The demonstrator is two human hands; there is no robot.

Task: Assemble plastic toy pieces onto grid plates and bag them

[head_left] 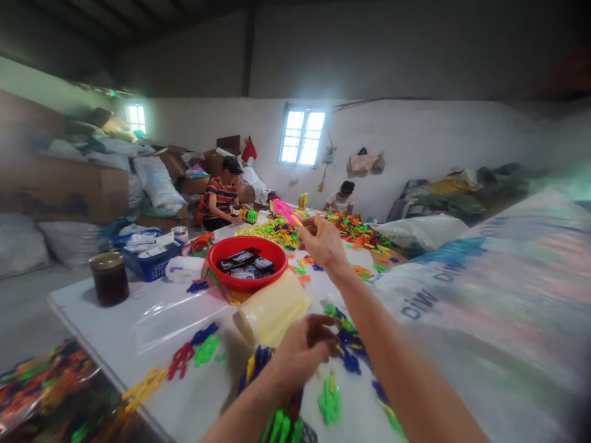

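My right hand (pixel 323 241) is raised over the table, its thumb and fingers pinched on a yellow clip; a pink piece (pixel 284 210) shows just beyond it. My left hand (pixel 307 344) hovers lower down, fingers apart and curved, near dark blue clips (pixel 348 351); nothing shows in it. Below my left wrist lie green clips (pixel 279 427) and blue ones. A roll of cream film (pixel 272 307) rests just beyond my left hand. Green clips (pixel 329 400) lie on the white table (pixel 194 394).
A red bowl (pixel 247 264) holds small dark packets. Further left are a blue basket (pixel 152 252) and a dark jar (pixel 109 280). Heaped clips (pixel 355 231) cover the far table. Two people (pixel 222 195) sit beyond. A large white sack (pixel 484 307) bulges at right.
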